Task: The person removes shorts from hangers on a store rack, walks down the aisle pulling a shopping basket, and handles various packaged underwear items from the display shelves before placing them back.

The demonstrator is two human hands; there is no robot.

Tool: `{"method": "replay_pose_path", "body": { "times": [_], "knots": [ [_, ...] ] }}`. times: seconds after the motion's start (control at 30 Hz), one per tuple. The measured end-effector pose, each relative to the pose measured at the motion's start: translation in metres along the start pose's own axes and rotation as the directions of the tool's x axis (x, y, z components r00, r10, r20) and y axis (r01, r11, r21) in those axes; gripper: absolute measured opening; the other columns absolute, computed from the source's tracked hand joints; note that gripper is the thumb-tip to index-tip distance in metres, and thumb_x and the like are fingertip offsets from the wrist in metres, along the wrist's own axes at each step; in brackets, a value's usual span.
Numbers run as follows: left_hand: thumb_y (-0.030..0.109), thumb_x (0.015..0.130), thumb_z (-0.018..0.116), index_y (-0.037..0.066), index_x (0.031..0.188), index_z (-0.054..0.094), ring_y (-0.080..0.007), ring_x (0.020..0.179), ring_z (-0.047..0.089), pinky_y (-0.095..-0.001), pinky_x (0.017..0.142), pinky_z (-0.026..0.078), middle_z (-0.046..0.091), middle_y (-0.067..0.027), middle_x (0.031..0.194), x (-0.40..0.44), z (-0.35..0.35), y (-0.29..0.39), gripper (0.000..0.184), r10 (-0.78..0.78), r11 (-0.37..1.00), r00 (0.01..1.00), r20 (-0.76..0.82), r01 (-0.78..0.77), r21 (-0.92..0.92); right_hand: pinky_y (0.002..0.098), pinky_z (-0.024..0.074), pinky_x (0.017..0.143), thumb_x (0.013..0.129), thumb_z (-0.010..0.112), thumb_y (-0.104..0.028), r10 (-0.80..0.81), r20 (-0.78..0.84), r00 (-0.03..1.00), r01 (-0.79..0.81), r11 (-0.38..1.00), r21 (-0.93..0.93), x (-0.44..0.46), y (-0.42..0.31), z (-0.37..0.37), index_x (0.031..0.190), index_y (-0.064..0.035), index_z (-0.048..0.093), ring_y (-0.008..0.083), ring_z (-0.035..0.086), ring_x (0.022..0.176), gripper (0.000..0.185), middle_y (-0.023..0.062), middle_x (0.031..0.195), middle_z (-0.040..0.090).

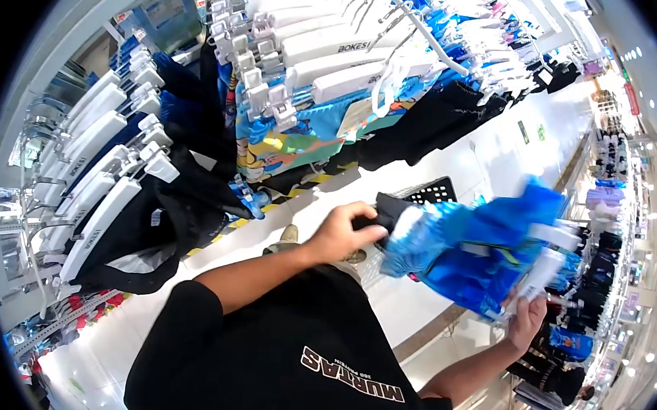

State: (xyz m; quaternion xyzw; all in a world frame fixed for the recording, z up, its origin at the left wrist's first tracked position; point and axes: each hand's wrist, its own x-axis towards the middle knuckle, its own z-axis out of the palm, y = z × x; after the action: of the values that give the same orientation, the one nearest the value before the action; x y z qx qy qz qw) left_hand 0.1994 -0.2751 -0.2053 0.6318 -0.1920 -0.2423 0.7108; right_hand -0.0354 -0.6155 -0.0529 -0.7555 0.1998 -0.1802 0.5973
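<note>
My left hand (345,233) is closed on a small black cloth piece (390,213) at the near end of a bunch of blue garments. The blue garments (478,250) hang between my two hands, partly blurred, in light and darker blue. On the right, my right hand (526,319) grips a white hanger (543,273) at the garments' other end. A black perforated basket (432,191) shows behind the garments, partly hidden by them.
White hangers (355,47) with patterned and black shorts fill the rack ahead. Another rack holds black clothes (144,230) at the left. Yellow-black tape (224,232) edges the white floor (428,307). Shelves of goods (607,255) line the right.
</note>
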Motion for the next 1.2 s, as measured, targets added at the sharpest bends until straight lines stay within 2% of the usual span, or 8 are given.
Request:
{"method": "replay_pose_path", "body": {
  "times": [0.13,0.33,0.4,0.47,0.7,0.87,1.0,1.2],
  "knots": [
    [0.030,0.088,0.074,0.001,0.108,0.064,-0.0206,0.103,0.061,-0.0357,0.093,0.046,0.066,-0.0117,0.111,-0.004,-0.045,-0.016,0.037,0.103,0.992,0.953,-0.285,-0.076,0.104,0.0249,0.0470,0.070,0.089,0.065,-0.004,0.126,0.277,0.953,0.033,0.861,-0.507,0.040,-0.039,0.056,0.112,0.0069,0.065,0.0102,0.058,0.077,0.025,0.0078,0.093,0.067],
    [0.048,0.086,0.073,0.000,0.139,0.045,-0.0244,0.134,0.045,-0.0370,0.113,0.032,0.048,-0.0184,0.143,-0.012,-0.057,0.042,0.077,0.420,0.905,0.903,-0.092,-0.424,-0.030,0.0356,0.0495,0.069,0.086,0.069,-0.010,0.128,0.618,0.776,0.345,0.734,-0.585,0.106,-0.092,0.152,0.110,0.0019,0.068,0.0289,0.064,0.071,0.027,0.0191,0.088,0.067],
    [0.035,0.080,0.084,0.004,0.135,0.050,-0.0164,0.117,0.054,-0.0334,0.102,0.043,0.056,-0.0118,0.129,-0.017,-0.052,0.041,0.072,0.316,0.905,0.936,-0.152,-0.346,-0.249,0.0364,0.0500,0.070,0.086,0.069,-0.012,0.063,0.710,0.701,0.472,0.705,-0.529,0.127,-0.103,0.170,0.111,0.0008,0.068,0.0324,0.064,0.072,0.028,0.0193,0.089,0.068],
    [0.021,0.081,0.085,0.003,0.126,0.054,-0.0116,0.101,0.058,-0.0295,0.091,0.048,0.063,-0.0060,0.112,-0.023,-0.058,0.058,0.058,0.163,0.959,0.954,-0.250,-0.212,-0.185,0.0369,0.0502,0.071,0.086,0.070,-0.014,-0.010,0.757,0.653,0.518,0.735,-0.438,0.144,-0.112,0.187,0.111,0.0001,0.068,0.0340,0.064,0.075,0.029,0.0197,0.090,0.068],
    [0.009,0.087,0.077,0.002,0.120,0.058,-0.0088,0.091,0.061,-0.0247,0.084,0.049,0.066,-0.0025,0.104,-0.026,-0.069,0.096,0.039,0.362,0.862,0.744,-0.562,-0.497,-0.102,0.0288,0.0502,0.075,0.080,0.081,-0.014,-0.118,0.676,0.727,0.492,0.777,-0.393,0.185,-0.134,0.243,0.105,0.0007,0.070,0.0104,0.060,0.081,0.031,0.0048,0.088,0.068],
    [0.009,0.088,0.076,0.002,0.117,0.058,-0.0078,0.090,0.061,-0.0234,0.083,0.049,0.066,-0.0035,0.104,-0.025,-0.089,0.089,0.035,0.365,0.827,0.627,-0.688,-0.558,-0.071,0.0328,0.0503,0.092,0.084,0.074,-0.018,-0.164,0.756,0.634,0.552,0.780,-0.295,0.203,-0.133,0.283,0.113,-0.0036,0.071,0.0179,0.066,0.097,0.032,0.0102,0.106,0.072],
    [0.009,0.089,0.075,0.001,0.111,0.061,-0.0063,0.086,0.058,-0.0222,0.079,0.047,0.066,-0.0010,0.099,-0.028,-0.107,0.068,0.027,0.387,0.879,0.544,-0.745,-0.462,0.120,0.0338,0.0486,0.087,0.082,0.078,-0.016,-0.315,0.753,0.578,0.694,0.674,-0.251,0.209,-0.107,0.312,0.105,0.0000,0.070,0.0201,0.062,0.093,0.028,0.0115,0.097,0.067],
    [0.011,0.094,0.069,-0.003,0.112,0.062,-0.0105,0.090,0.060,-0.0272,0.084,0.047,0.067,-0.0051,0.104,-0.026,-0.113,0.051,0.024,0.414,0.890,0.518,-0.749,-0.404,0.213,0.0379,0.0482,0.094,0.074,0.084,-0.011,-0.786,0.330,0.524,0.848,0.445,-0.287,0.190,-0.055,0.312,0.108,-0.0056,0.069,0.0301,0.060,0.109,0.038,0.0112,0.114,0.065]
  ]
}}
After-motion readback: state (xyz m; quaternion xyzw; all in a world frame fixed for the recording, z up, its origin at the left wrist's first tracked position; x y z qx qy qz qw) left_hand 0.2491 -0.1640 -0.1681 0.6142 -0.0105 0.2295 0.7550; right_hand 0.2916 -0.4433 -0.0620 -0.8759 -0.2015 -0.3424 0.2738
